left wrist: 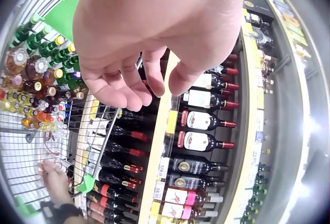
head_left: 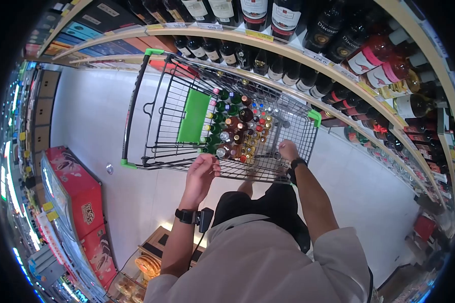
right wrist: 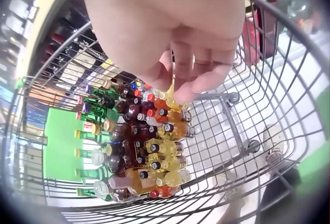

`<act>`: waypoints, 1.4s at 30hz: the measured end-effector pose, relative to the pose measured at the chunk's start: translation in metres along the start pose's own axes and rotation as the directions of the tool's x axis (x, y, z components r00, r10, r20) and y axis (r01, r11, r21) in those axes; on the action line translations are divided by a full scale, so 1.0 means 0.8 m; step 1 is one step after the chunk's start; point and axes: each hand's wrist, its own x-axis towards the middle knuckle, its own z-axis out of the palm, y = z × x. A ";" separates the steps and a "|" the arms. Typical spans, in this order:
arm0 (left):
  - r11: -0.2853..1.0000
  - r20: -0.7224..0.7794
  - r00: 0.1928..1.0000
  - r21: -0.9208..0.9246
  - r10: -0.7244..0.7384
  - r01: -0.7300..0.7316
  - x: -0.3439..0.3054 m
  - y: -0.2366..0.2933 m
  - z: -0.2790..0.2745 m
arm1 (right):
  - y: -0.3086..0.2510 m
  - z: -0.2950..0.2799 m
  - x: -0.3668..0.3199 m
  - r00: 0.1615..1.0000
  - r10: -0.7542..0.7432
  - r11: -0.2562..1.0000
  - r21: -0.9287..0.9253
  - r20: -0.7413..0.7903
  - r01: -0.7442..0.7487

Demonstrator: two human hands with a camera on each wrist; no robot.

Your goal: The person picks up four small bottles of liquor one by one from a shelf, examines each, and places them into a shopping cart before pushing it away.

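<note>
My left hand (head_left: 203,169) hovers by the near side of a wire shopping cart (head_left: 159,161), its fingers loosely bent and nothing in them. In the left wrist view that hand (left wrist: 154,38) overlaps the wine shelf behind. Over the other end of the cart is my right hand (head_left: 288,150), fingers loosely curled. No held object shows in the right hand (right wrist: 178,48); its fingertips overlap the small yellow bottles (right wrist: 167,146) beyond. Brown bottles (right wrist: 119,149) and green bottles (right wrist: 90,154) stand in rows beside them, toward the green panel (head_left: 193,116).
Shelves of wine bottles (left wrist: 198,141) curve along the cart's far side. A red freezer case (head_left: 81,192) stands at the left. Behind it toward me, a display holds packaged bread (head_left: 147,265). Pale floor (head_left: 359,166) shows to the right of the cart.
</note>
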 end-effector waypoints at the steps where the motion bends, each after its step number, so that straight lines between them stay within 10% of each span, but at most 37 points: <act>1: 1.000 0.009 1.000 0.008 0.010 -0.010 0.000 0.004 0.000 | 0.000 -0.008 -0.007 0.999 0.004 1.000 -0.024 -0.035 -0.005; 16: 0.994 0.197 0.975 -0.026 0.105 -0.102 0.001 0.052 0.014 | -0.104 -0.166 -0.140 0.973 0.174 0.985 0.032 -0.152 -0.171; 42: 0.991 0.402 0.906 -0.087 0.128 -0.102 0.021 0.025 0.159 | -0.223 -0.404 -0.291 0.838 -0.302 0.950 -0.215 -0.454 0.226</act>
